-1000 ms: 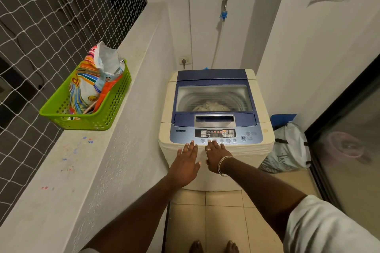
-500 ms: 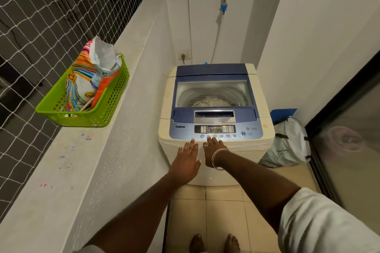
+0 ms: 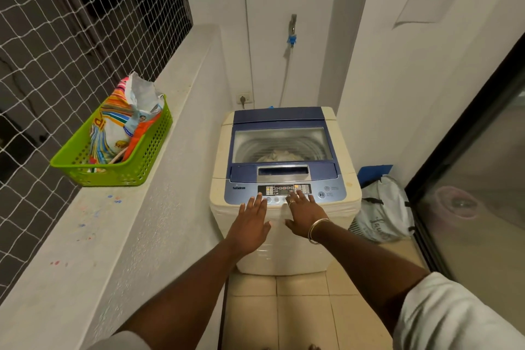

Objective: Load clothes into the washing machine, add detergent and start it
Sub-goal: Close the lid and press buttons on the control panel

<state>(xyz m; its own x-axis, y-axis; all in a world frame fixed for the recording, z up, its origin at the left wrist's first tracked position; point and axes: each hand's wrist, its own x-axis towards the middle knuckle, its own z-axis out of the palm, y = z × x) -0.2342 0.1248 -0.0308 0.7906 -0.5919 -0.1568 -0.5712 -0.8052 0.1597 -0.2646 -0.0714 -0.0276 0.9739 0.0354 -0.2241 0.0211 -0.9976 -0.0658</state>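
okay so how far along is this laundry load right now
Done: pale clothes lie in the drum and the washing machine lid is closed. The detergent bag sits in the green basket; whether any was added can't be seen. In hand: the right hand is at the control panel buttons, the left hand beside it. Left: starting the cycle.

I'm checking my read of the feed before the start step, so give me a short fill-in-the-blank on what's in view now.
1. The lid of the washing machine is ____.
2. The detergent bag sits in a ____ basket on the ledge.
3. The hand wearing bangles, with fingers on the control panel, is the ____ hand.
4. The left hand holds ____.

Missing words: closed; green; right; nothing
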